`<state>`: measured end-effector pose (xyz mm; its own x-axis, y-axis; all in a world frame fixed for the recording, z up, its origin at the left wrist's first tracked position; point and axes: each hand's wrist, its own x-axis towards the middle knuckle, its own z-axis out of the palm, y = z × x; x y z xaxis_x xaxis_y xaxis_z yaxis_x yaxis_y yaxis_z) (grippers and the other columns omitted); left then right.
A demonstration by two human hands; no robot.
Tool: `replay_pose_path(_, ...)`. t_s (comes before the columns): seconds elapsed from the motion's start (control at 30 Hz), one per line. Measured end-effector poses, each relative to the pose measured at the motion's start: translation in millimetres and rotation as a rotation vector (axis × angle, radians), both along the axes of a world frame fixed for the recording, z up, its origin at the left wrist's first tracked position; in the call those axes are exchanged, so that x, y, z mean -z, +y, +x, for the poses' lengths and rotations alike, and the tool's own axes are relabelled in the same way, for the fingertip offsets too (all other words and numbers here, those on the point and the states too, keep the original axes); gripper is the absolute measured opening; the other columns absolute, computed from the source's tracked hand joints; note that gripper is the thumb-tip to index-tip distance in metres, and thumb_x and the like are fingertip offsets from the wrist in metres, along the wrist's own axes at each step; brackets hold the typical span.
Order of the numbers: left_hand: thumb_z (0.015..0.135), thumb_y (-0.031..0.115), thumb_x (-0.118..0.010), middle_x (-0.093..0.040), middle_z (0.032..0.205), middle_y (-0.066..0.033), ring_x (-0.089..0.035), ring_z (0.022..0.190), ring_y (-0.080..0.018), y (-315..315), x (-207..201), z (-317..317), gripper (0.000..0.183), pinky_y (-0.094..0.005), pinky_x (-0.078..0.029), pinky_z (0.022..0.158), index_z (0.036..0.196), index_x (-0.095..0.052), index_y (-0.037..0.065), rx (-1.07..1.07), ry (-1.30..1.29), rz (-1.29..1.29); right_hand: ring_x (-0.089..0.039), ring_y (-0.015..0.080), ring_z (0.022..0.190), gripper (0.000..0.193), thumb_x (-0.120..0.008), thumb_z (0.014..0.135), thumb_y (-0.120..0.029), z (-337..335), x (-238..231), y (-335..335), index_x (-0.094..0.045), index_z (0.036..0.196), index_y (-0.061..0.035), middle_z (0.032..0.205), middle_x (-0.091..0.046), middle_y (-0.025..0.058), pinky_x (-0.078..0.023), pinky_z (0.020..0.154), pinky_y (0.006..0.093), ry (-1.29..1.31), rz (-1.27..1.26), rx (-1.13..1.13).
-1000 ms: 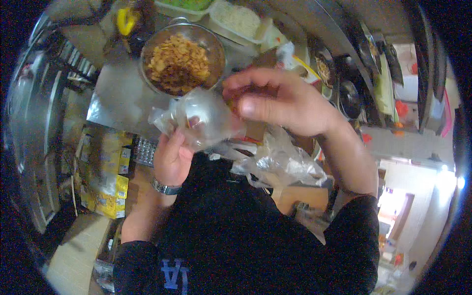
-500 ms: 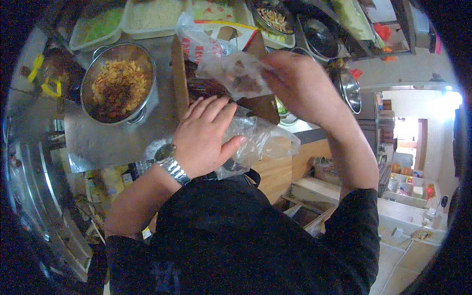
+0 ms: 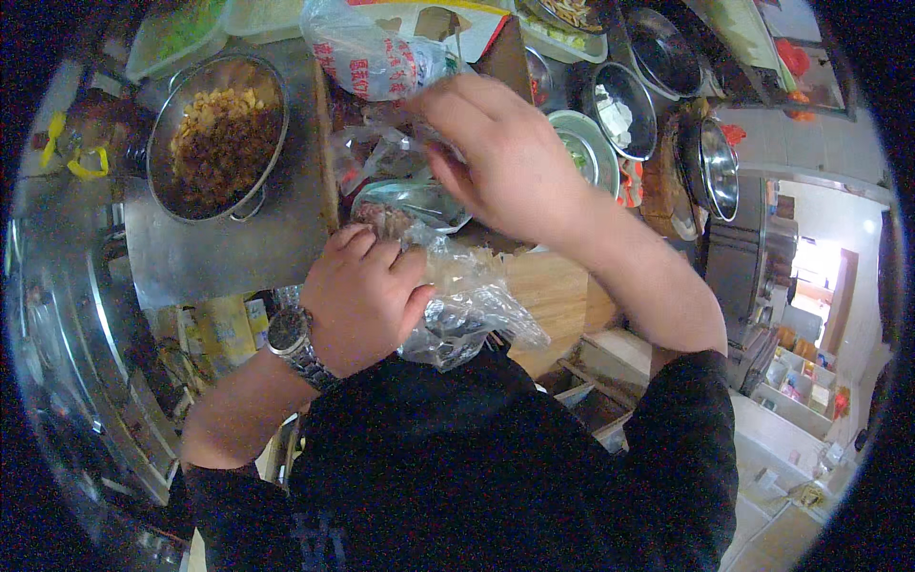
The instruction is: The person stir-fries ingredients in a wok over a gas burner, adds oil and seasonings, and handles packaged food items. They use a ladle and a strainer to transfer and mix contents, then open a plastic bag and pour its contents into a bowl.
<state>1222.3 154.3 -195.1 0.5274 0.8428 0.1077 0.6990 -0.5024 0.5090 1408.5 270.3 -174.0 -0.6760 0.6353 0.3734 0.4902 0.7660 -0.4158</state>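
A cardboard box (image 3: 327,176) stands on the metal counter, lined with a clear plastic bag (image 3: 477,296) that spills over its near side. My left hand (image 3: 367,300), with a wristwatch (image 3: 289,334), bends its fingers over the near edge, closed on the bag's plastic. Above the box, my right hand (image 3: 505,157) reaches in from the right, fingers curled together on thin clear plastic; its fingertips are partly hidden. Between the hands lie a shiny, pale scoop-like thing (image 3: 410,205) and reddish-brown crumbly stuff (image 3: 386,219). A white printed bag (image 3: 381,57) covers the box's far part.
Left of the box, a steel bowl (image 3: 276,143) holds yellow chunks and brown crumbly food. Trays of chopped food (image 3: 181,38) line the back. To the right stand a bowl of white cubes (image 3: 615,110), a greenish bowl (image 3: 596,143) and stacked steel bowls (image 3: 720,172).
My right hand has moved left and lowered the clear plastic over the box. My left hand's fingers have gone from spread flat to bent. The scoop-like thing has come into sight.
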Motion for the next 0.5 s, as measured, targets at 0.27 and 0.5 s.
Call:
replay_pose_path(0.27,0.075,0.025,-0.069,-0.059,0.07,-0.0036,-0.058,0.072,-0.0231,6.4,-0.6,-2.0,0.013,-0.0372,-0.044,0.076,0.072,-0.065,0.012,0.125,0.096,0.03,-0.065,0.0391,0.09,0.025,-0.055,0.074,-0.004,-7.4,51.0,-15.8,-0.065,0.097,0.0017,0.094,-0.067,0.0219,-0.053,0.077,0.0469,-0.735,-0.599,-0.172)
replay_pose_path(0.5,0.074,0.021,-0.069,-0.055,0.068,-0.0037,-0.057,0.07,-0.0228,1.1,8.8,-8.1,0.013,-0.0363,-0.044,0.075,0.071,-0.062,0.012,0.093,-0.034,0.112,-0.065,0.0377,0.095,0.02,-0.054,0.078,-0.01,-36.0,92.8,-13.6,-0.067,0.09,-0.0001,0.098,-0.068,0.0219,-0.053,0.081,0.0449,-0.859,-0.579,-0.345)
